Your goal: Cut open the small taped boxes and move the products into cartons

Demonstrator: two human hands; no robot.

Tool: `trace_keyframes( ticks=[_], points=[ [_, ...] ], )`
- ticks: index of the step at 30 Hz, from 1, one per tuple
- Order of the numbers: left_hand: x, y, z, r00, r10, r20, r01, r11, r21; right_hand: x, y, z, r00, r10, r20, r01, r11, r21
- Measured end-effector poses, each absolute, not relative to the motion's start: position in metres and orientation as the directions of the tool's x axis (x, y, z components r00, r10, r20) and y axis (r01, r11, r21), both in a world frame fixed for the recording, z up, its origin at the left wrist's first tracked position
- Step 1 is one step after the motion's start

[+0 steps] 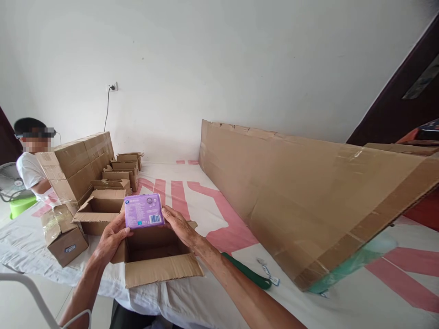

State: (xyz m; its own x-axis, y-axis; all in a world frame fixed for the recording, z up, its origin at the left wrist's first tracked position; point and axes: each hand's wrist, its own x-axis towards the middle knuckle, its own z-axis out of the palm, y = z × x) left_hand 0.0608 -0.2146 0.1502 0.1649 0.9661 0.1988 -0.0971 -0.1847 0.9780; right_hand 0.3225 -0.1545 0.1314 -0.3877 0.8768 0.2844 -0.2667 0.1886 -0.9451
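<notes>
A purple pack (pixel 143 210) is held by both hands just above an open cardboard box (pixel 156 256) near the front edge of the table (pixel 343 301). The left hand (pixel 111 237) is curled on the pack's left side, with the thumb pressed on its lower corner. The right hand (pixel 179 226) is pressed flat on the pack's right side, fingers together. The pack is pinched between the two hands. A small barcode is seen on the pack's lower right corner; the tiny print cannot be read.

The box's four flaps are folded out, and its inside is dark and open. A second open box (pixel 99 210) is set just behind it to the left. A closed taped box (pixel 63 235) with a small label is found near the table's left edge. More small boxes (pixel 125 171) and big stacked cartons (pixel 77 160) are lined up toward the back left corner. A long sheet of cardboard (pixel 308 192) is leaned along the right side. A green strap (pixel 248 273) lies beside the right arm. Bare white and pink cloth is left between the box and the sheet.
</notes>
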Motion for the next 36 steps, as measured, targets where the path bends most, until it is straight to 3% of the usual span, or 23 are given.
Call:
trace_keyframes(
  ticks=[21,26,31,36],
  points=[
    [0.061,-0.213,0.152,0.179,0.964,0.195,-0.099,-0.18,0.979,0.323,-0.155,0.131,-0.383,0.881,0.276,-0.28,0.174,-0.944],
    [0.064,-0.213,0.158,0.191,0.959,0.21,-0.09,-0.196,0.976,0.325,-0.159,0.14,-0.371,0.864,0.34,-0.265,0.253,-0.931],
    [0.078,-0.215,0.18,0.243,0.928,0.283,-0.139,-0.255,0.957,0.336,-0.166,0.16,-0.384,0.852,0.357,-0.225,0.288,-0.931],
    [0.092,-0.216,0.195,0.336,0.876,0.347,-0.163,-0.308,0.937,0.352,-0.17,0.168,-0.393,0.856,0.337,-0.343,0.203,-0.917]
  ],
)
